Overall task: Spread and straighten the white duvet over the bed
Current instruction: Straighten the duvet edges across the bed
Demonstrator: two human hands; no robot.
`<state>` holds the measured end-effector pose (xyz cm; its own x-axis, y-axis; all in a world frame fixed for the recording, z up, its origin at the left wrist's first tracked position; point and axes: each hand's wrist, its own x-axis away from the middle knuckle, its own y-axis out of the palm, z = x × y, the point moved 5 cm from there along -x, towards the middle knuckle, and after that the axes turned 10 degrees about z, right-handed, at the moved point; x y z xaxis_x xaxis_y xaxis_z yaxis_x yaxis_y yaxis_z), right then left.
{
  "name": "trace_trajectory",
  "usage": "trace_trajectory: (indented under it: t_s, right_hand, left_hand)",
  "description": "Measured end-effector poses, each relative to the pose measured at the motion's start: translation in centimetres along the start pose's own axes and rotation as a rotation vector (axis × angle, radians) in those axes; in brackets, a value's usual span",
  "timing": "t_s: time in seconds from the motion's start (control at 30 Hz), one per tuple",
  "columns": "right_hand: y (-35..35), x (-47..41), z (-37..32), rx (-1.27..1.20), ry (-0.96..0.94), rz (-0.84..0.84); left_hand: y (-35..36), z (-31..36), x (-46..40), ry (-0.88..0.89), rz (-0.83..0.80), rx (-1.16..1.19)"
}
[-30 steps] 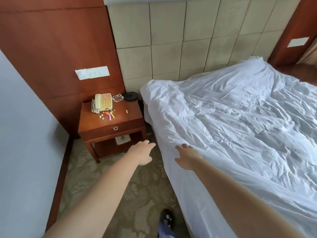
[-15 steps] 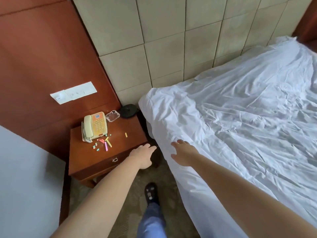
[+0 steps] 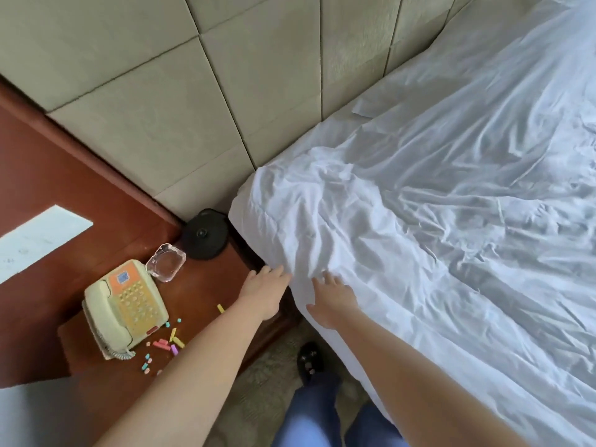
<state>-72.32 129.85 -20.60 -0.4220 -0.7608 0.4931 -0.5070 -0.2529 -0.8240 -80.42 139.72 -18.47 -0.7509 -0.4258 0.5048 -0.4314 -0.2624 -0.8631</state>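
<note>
Since the earlier frames both hands have moved forward from above the floor to the near corner of the crumpled white cotton duvet (image 3: 435,204), where the left hand (image 3: 265,290) and right hand (image 3: 332,300) reach with fingers straight and spread, gripping nothing, beside the brown wooden nightstand (image 3: 206,285).

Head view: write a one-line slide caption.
Both hands, left and right, reach open toward the rumpled white duvet at the bed corner beside the nightstand.
</note>
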Motion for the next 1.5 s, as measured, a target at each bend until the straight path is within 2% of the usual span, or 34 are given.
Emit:
trace_trajectory:
  t_s: [0.13, 0.27, 0.4, 0.53, 0.6, 0.73, 0.83, 0.9, 0.93, 1.03, 1.07, 1.1, 1.17, 1.2, 1.27, 1.33, 1.37, 1.5]
  right_hand:
    - [2.2, -2.6, 1.5, 0.087, 0.071, -0.055]
    - [4.3, -4.6, 2.6, 0.145, 0.102, -0.106]
    - [4.3, -5.6, 3.5, 0.198, 0.068, 0.01]
    - [1.8, -5.5, 4.2, 0.02, 0.11, 0.08]
    - [-1.3, -5.3, 6.3, -0.05, 0.205, 0.168]
    - [-10.4, -5.4, 12.8, -0.042, 0.378, 0.468]
    - [-16.4, -4.5, 18.3, -0.076, 0.604, 0.695]
    - [-19.1, -3.5, 21.9, -0.219, 0.802, 0.811]
    - [-19.8, -3.1, 23.7, -0.365, 0.889, 0.855]
    - [-19.2, -3.5, 27.3, -1.011, 1.042, 0.94]
    - [-18.2, -4.0, 27.4, -1.062, 1.039, 0.908]
    - [-17.1, -4.5, 26.9, -0.995, 0.969, 0.862]
    - [-14.6, -5.8, 24.5, -0.689, 0.645, 0.725]
    - [-13.0, -6.1, 23.1, -0.583, 0.512, 0.622]
    - [-9.7, -6.5, 21.2, -0.483, 0.363, 0.373]
    - [-7.4, -6.6, 20.2, -0.346, 0.307, 0.203]
    - [-6.7, -6.7, 20.1, -0.268, 0.314, 0.173]
    - [-5.5, -7.4, 20.8, -0.087, 0.438, 0.203]
  left_hand:
    - [0.9, -0.9, -2.9, 0.052, -0.044, -0.006]
    - [1.5, -0.7, -5.7, 0.091, -0.016, 0.006]
    - [2.2, -0.5, -7.2, 0.108, -0.047, -0.017]
    - [1.4, -0.7, -8.0, 0.124, -0.034, -0.07]
    - [-0.1, -0.3, -8.4, 0.137, 0.013, -0.079]
    - [-5.1, 2.7, -10.0, 0.211, 0.134, -0.124]
    - [-8.6, 6.1, -11.8, 0.264, 0.222, -0.244]
    - [-10.5, 8.7, -13.1, 0.316, 0.259, -0.341]
    - [-11.2, 9.9, -13.6, 0.336, 0.268, -0.383]
    - [-12.2, 11.9, -15.7, 0.334, 0.244, -0.482]
    - [-12.2, 12.0, -16.4, 0.319, 0.225, -0.506]
    - [-12.0, 11.9, -17.1, 0.299, 0.217, -0.523]
    - [-11.1, 11.4, -18.3, 0.264, 0.169, -0.561]
    - [-10.6, 11.2, -18.8, 0.259, 0.13, -0.58]
    - [-9.6, 10.9, -19.7, 0.256, 0.074, -0.611]
    - [-8.9, 10.7, -20.6, 0.257, 0.039, -0.652]
    - [-8.6, 10.7, -21.1, 0.26, 0.032, -0.675]
    - [-7.8, 10.7, -22.5, 0.327, 0.049, -0.73]
